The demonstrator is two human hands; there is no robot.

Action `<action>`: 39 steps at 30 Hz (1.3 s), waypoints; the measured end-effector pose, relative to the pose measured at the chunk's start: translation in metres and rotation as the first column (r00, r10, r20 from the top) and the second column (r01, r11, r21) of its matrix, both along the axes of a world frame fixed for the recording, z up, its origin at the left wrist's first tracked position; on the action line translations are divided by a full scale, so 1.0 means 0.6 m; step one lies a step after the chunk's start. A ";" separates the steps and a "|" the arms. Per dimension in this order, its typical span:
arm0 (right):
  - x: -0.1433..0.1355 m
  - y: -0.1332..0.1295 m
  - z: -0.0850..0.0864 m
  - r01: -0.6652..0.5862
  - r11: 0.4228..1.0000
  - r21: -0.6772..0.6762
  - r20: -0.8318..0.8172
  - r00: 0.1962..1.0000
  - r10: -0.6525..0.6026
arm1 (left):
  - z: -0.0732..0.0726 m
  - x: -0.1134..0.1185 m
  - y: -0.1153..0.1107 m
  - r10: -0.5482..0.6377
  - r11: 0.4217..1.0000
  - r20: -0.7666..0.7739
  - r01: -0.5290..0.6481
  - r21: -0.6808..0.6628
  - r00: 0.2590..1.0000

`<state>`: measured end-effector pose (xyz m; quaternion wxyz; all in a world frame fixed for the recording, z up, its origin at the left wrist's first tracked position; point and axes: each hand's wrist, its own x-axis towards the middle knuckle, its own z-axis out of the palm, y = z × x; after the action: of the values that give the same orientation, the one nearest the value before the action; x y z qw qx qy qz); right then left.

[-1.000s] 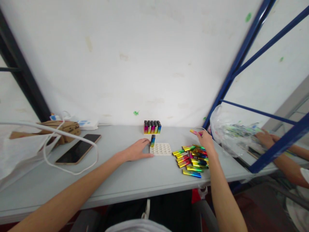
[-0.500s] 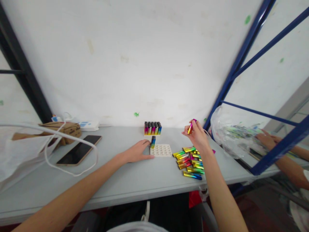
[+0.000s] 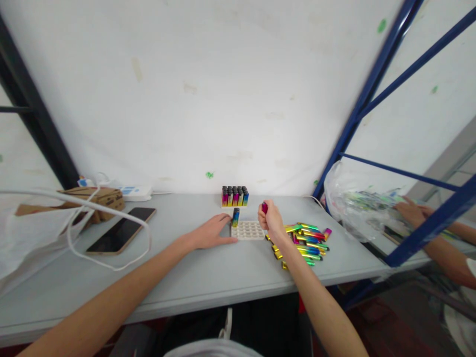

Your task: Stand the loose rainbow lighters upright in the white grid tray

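Behind the worktop [image 3: 208, 272]'s front edge, my right hand [image 3: 274, 220] clutches a mostly hidden lighter [image 3: 264, 208]; my left hand [image 3: 211, 232] splays beside the tray [image 3: 250, 230].

Bare forearms [image 3: 148, 277] — pale greyish top [image 3: 211, 349], whitish cord [image 3: 229, 322] at front

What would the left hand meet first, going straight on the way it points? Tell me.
Likely the left edge of the white gridded tray, which the left hand may already touch. The upright blue-and-yellow lighter at the tray's back left corner is about as close; depth is unclear.
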<state>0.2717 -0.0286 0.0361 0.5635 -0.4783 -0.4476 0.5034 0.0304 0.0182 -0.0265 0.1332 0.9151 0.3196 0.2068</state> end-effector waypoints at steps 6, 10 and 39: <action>-0.012 0.002 -0.012 0.006 1.000 0.015 0.045 0.999 -0.007 | 0.004 0.001 -0.002 0.010 1.000 -0.012 -0.010 -0.014 1.000; -0.012 0.004 -0.014 -0.017 1.000 0.003 0.067 0.998 0.017 | 0.005 0.001 -0.004 0.014 1.000 -0.015 -0.014 -0.019 1.000; 0.003 0.002 -0.022 -0.379 0.849 0.367 0.765 0.643 -0.044 | 0.003 -0.001 -0.002 -0.025 1.000 -0.012 0.025 -0.005 1.000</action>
<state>0.2734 -0.0272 0.0228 0.3801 -0.4350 -0.7962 0.1801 0.0297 0.0170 -0.0249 0.1363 0.9199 0.3094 0.1989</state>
